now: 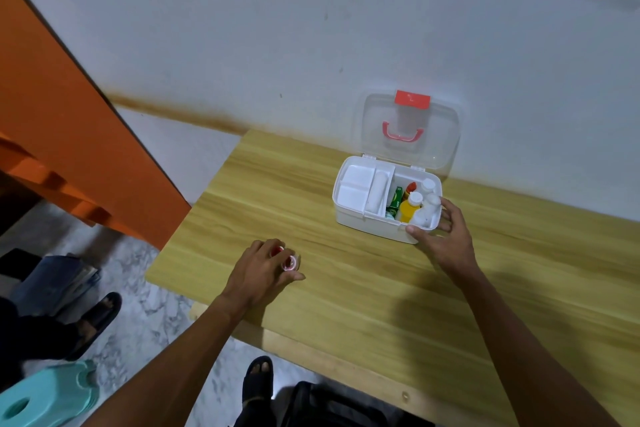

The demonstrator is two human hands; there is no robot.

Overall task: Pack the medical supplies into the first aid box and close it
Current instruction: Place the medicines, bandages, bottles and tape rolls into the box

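A white first aid box (360, 225) stands open on the wooden table (346, 288), its clear lid (440, 146) with a red latch and handle upright against the wall. A white tray insert (360, 187) fills its left half. The right half holds a yellow bottle (408, 210), a green packet (396, 199), a red-topped item (411, 186) and white bottles (429, 201). My right hand (441, 236) rests on the box's front right corner, fingers spread. My left hand (265, 270) covers small red-and-clear round containers (289, 263) on the table, fingers curled around them.
An orange wooden panel (69, 114) stands at the left. On the marble floor lie a teal stool (45, 395), folded blue cloth (59, 284) and feet in dark sandals (258, 381). A dark bag (329, 406) sits under the table's near edge.
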